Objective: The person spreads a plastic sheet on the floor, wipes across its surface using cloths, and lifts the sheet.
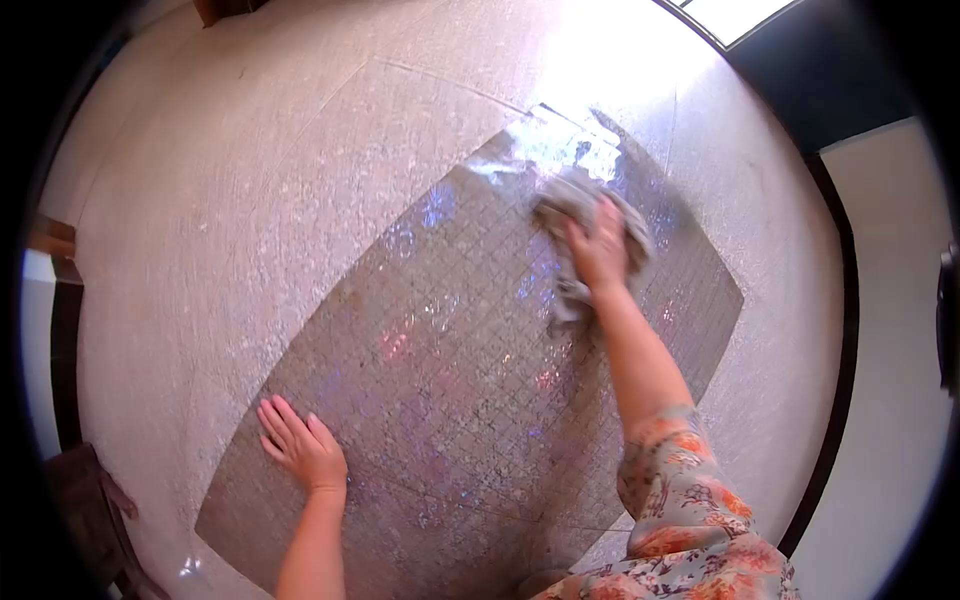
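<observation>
My right hand point(602, 250) presses a crumpled grey-brown cloth point(640, 235) against a shiny sheet or mat point(470, 400) with a grid pattern and coloured glints. The cloth is slightly blurred and sits near the sheet's far end, beside a bright reflection. Part of the cloth hangs down to the left of my wrist. At the lower left, my left hand point(303, 447) lies flat near the sheet's left edge, fingers stretched out and holding nothing. A floral sleeve covers my right upper arm.
Pale, rough-looking floor point(240, 200) surrounds the sheet. A dark baseboard point(848, 300) runs along the white wall point(895, 300) at right. Dark wooden furniture point(85, 510) stands at the lower left. Bright light falls from the upper right.
</observation>
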Available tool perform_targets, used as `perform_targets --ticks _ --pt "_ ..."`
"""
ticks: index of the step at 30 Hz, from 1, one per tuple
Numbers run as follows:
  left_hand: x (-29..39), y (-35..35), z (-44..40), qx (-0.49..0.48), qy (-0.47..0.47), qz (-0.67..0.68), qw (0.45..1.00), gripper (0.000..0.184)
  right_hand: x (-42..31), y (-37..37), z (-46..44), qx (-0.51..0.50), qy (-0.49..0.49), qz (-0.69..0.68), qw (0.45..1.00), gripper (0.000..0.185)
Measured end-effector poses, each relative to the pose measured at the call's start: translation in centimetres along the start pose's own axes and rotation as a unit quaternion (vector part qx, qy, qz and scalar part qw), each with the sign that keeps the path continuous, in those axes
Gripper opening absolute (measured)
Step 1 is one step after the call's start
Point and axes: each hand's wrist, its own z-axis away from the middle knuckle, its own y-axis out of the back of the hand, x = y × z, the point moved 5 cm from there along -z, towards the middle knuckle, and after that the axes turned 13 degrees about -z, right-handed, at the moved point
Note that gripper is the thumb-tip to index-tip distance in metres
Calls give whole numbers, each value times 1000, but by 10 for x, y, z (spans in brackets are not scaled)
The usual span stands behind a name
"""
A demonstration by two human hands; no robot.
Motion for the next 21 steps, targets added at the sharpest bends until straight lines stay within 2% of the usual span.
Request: perform_targets --ticks 3,5,6,7,8,9,10,11,12,13,15,16,21 --pt "2 3 -3 1 -27 17 999 58 70 55 67 62 -174 53 981 71" --pt "2 3 -5 8 -19 6 1000 59 57 56 107 64 -186 60 979 75" --pt "2 3 -5 14 -20 9 1000 58 15 57 110 20 -188 2 982 77" --pt "2 1 -6 14 -25 9 1000 58 -22 39 112 -5 -125 45 991 76" --pt "2 0 -6 17 -26 5 1000 58 -65 26 108 -24 -39 -18 999 75" --pt "0 -3 -3 17 -29 0 999 57 -99 13 91 -124 -6 -67 990 74" --pt "-1 -6 -3 16 -41 -2 999 57 -126 -3 67 -171 27 -146 974 72" --pt "-2 -7 -4 28 -37 1 999 56 -139 -22 41 -153 82 -202 964 68" --pt "-6 -9 -3 39 -34 5 999 56 -147 -32 10 -118 140 -183 966 65" --pt "-16 -11 -4 36 -50 2 998 56 -142 -48 -20 -81 151 -182 968 62" --pt "-36 -14 -8 -6 -113 45 993 53 -112 -71 -74 -41 107 -214 970 60" --pt "-36 -13 -10 36 -142 33 989 52 -94 -69 -93 -10 93 -163 982 60" --pt "-33 -7 -13 41 -162 45 985 51 19 -46 -128 45 12 2 999 60"
